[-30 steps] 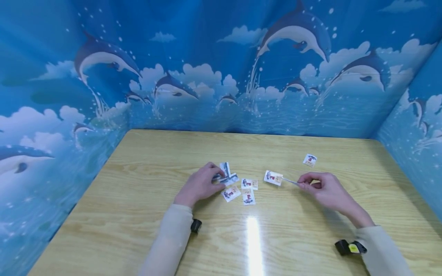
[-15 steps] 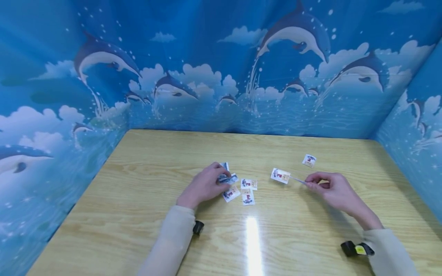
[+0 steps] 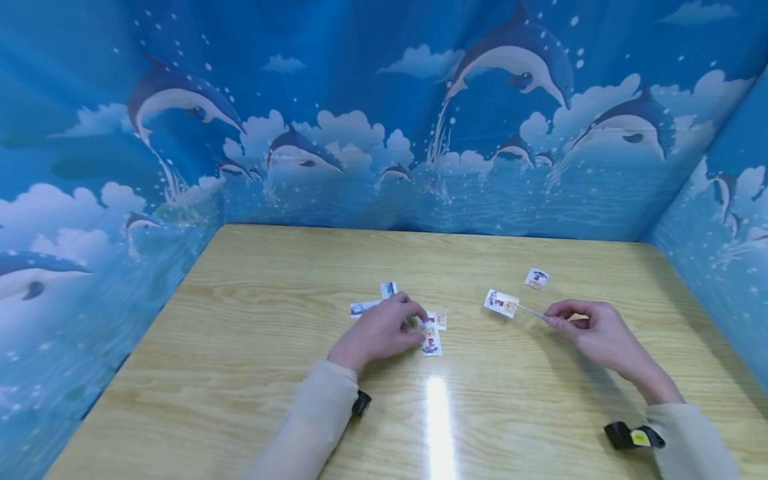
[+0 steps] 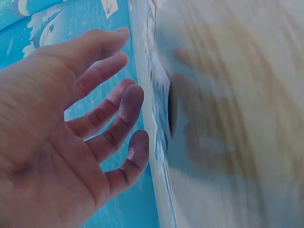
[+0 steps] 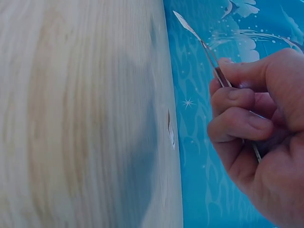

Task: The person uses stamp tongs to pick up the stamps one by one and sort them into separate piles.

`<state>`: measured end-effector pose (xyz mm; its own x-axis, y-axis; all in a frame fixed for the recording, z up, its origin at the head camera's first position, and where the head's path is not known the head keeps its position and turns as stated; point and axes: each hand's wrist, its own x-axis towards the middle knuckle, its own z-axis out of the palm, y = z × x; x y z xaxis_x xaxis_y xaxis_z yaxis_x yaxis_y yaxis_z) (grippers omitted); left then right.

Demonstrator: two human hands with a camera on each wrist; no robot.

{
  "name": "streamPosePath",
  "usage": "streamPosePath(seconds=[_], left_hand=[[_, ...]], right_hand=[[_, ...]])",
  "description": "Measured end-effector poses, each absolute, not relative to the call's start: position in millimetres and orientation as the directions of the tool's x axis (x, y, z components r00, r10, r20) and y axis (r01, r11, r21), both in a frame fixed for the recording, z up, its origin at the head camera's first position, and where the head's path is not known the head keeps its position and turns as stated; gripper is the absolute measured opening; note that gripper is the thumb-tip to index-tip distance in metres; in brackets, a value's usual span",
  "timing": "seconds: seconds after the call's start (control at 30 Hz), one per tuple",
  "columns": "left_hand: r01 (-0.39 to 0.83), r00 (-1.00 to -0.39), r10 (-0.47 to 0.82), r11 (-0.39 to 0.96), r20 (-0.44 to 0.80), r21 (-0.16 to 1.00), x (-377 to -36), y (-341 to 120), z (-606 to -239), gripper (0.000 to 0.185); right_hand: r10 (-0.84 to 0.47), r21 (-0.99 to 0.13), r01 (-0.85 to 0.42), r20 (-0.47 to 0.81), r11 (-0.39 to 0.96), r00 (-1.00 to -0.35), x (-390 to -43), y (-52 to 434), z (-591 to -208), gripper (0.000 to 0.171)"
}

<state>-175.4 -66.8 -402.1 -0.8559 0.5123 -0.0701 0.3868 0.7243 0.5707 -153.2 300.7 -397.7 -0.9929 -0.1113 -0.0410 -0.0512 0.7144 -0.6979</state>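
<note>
the right hand (image 3: 600, 333) pinches thin metal tweezers (image 3: 531, 312) between thumb and fingers, and the right wrist view shows the curled fingers (image 5: 237, 99) wrapped round the slim shaft (image 5: 209, 54), so this grip is closed on the tool. at the tip of the tweezers hangs a small picture stamp (image 3: 501, 303), held just above the table (image 3: 240, 373), a little to the right of the table's middle. beyond it, nearer the far right corner and apart from the rest, lies a lone stamp (image 3: 537, 279). the left hand (image 3: 384, 331) rests palm down over a small cluster of stamps near the middle of the table, its fingertips touching or just over them; from the head view i cannot tell which. the left wrist view shows the fingers (image 4: 109, 114) spread and nearly straight, holding nothing, so this grip is wide and loose. just right of the fingertips two stamps show, one pale stamp (image 3: 440, 320) and one lower stamp (image 3: 431, 345) close under it. behind the hand lie a flat stamp (image 3: 363, 308) to the left and a small upper stamp (image 3: 388, 289) just beyond the knuckles. both forearms wear pale sleeves (image 3: 312, 427), each with a dark wrist band (image 3: 633, 437). dolphin-printed blue walls (image 3: 360, 113) close in the table on three sides.
</note>
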Motion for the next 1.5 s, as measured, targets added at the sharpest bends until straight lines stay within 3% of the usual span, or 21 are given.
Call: streamPosePath(seconds=[0.4,0.7,1.5], left_hand=[[0.39,-0.84,0.524,0.767,-0.145,0.51,-175.4,-56.3,-407.7,0.039],[0.387,-0.844,0.516,0.775,-0.145,0.499,-175.5,-55.7,-408.1,0.039],[0.373,-0.851,0.503,0.783,-0.153,0.498,-174.0,-54.6,-408.5,0.039]], right_hand=[[-0.065,-0.672,-0.037,-0.017,0.739,-0.998,-152.5,314.7,-402.1,0.024],[-0.043,-0.641,-0.066,0.052,0.765,-0.998,-158.2,325.2,-407.0,0.022],[0.062,-0.571,0.025,0.045,0.821,-0.997,-169.5,334.4,-416.0,0.03]])
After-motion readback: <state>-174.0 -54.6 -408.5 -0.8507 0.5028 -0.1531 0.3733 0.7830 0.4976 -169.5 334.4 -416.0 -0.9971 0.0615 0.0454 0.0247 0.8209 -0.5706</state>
